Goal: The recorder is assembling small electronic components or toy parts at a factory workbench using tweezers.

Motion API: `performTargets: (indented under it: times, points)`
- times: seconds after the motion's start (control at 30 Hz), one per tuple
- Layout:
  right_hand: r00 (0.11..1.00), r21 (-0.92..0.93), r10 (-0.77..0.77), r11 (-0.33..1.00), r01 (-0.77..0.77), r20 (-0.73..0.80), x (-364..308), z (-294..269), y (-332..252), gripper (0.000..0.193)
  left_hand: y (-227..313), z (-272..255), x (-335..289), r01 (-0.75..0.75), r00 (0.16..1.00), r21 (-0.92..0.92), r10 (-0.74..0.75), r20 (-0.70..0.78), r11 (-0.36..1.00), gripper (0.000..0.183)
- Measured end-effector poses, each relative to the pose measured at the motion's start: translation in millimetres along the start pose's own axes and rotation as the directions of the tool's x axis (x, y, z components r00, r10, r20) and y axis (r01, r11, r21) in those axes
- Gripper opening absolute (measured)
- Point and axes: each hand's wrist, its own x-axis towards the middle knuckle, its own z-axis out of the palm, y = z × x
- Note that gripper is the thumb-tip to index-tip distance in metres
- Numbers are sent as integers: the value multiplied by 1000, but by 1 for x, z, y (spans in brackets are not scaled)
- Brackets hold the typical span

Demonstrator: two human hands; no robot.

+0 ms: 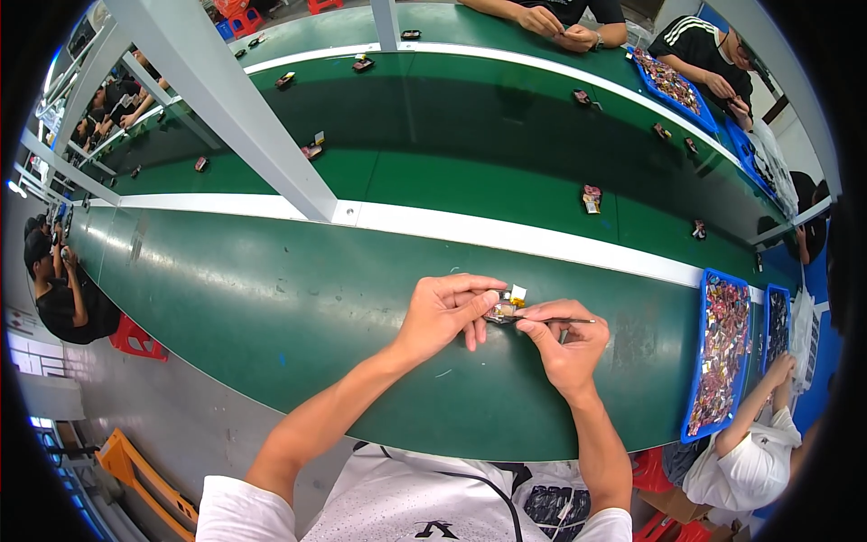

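While the left hand (pixel 442 312) pinches a small yellow-tagged part (pixel 506 307) at its fingertips, the right hand (pixel 564 339) grips thin tweezers (pixel 564 321). The part sits between both hands.

Small silver part w/ yellow tab (pixel 508 307), pinched over green bench.

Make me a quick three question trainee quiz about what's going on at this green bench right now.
1. True or false: the left hand holds the small part above the green table.
2. What does the right hand pinch? A) thin tool B) scissors C) cup
3. What colour is the tray to the person's right?

Key: 1 true; 2 A; 3 blue.
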Motion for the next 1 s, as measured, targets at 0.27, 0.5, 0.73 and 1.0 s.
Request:
performTargets:
  times: [0.27, 0.5, 0.73, 1.0]
  points:
    - [1000, -26, -29, 999, 30, 11, 1, 1, 1, 11, 0, -1, 0, -9, 1000, 25, 9, -11, 1000, 26]
    - [1000, -12, 11, 1000, -11, 9, 1, -1, 1, 11, 2, -1, -1, -19, 1000, 48, 20, -17, 999, 24]
    - [1000, -8, -1, 1000, 2, 19, 1, 0, 0, 11, 3, -3, 0, -32, 999, 55, 32, -1, 998, 24]
    - [999, -19, -23, 1000, 23, 36, 2, -1, -1, 11, 8, -5, -1, 5, 1000, 19, -5, 18, 1000, 23]
